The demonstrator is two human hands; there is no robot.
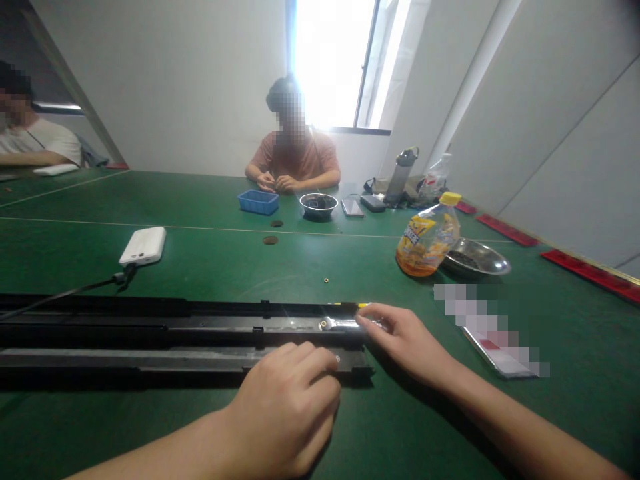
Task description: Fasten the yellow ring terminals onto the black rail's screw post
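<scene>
Right hand (403,337) pinches a wrench (343,323) at a nut (323,325) inside the black rail (215,325), half-curled left hand (290,403) over its near side, grip unclear; the turning looks unfinished.

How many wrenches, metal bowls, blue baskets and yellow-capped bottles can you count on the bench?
Wrench, at the right hand: 1
Metal bowls: 2
Blue basket: 1
Yellow-capped bottle: 1
Total: 5
</scene>
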